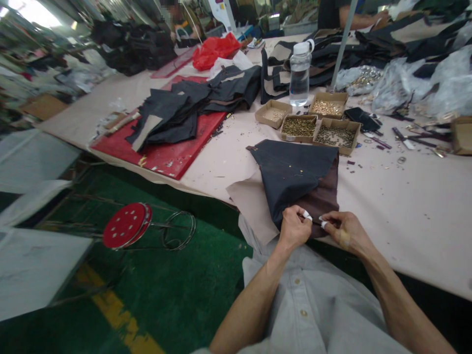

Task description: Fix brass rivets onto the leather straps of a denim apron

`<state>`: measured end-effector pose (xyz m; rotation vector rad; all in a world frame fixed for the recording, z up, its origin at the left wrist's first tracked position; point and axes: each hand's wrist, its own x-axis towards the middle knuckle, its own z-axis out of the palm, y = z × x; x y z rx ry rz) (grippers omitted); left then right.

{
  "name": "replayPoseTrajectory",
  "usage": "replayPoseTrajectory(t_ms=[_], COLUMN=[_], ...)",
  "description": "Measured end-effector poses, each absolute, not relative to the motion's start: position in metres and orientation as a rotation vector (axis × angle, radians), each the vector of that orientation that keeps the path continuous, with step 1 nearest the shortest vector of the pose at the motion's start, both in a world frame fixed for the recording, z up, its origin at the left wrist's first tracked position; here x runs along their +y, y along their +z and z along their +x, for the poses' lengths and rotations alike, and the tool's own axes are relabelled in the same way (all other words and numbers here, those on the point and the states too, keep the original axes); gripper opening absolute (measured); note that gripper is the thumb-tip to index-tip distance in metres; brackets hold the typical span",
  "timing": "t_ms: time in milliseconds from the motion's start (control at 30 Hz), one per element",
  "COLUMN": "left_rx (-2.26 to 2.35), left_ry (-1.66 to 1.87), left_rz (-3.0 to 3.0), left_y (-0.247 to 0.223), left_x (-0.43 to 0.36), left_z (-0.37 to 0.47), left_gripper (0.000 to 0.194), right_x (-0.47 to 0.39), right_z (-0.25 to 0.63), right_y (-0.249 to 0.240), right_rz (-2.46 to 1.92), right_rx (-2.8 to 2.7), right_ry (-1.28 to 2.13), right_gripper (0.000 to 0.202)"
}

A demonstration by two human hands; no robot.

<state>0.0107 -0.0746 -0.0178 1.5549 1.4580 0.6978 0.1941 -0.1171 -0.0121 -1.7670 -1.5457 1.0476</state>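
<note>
A dark, roughly triangular fabric piece (pixel 295 172) with a brown layer under it lies at the near edge of the table (pixel 405 206). My left hand (pixel 293 228) pinches its bottom edge, fingertips wrapped in white tape. My right hand (pixel 344 231) grips the same edge just to the right, a plaster on its back and taped fingertips touching the cloth. A few small brass studs sit on the dark fabric.
Several cardboard trays of metal rivets (pixel 313 125) and a water bottle (pixel 300 73) stand beyond the fabric. A red board (pixel 173 152) carries stacked dark cloth pieces (pixel 177 110). A red stool (pixel 127 224) stands on the green floor at left. Other people work at the far side.
</note>
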Motion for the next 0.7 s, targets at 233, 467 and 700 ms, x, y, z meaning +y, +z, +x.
replayPoseTrajectory(t_ms=[233, 467, 700], left_rx=[1.443, 1.458, 1.455], left_ry=[0.723, 0.751, 0.708], left_rz=[1.582, 1.687, 1.484], left_y=[-0.018, -0.005, -0.012], left_x=[-0.078, -0.085, -0.078], left_z=[0.010, 0.011, 0.007], left_gripper=[0.009, 0.009, 0.011], right_x=[-0.114, -0.111, -0.118], right_z=[0.188, 0.173, 0.174], right_y=[-0.013, -0.024, -0.009], right_rz=[-1.817, -1.772, -1.564], right_rx=[-1.631, -1.540, -1.417], right_ry=[1.041, 1.014, 1.167], right_gripper=[0.021, 0.019, 0.032])
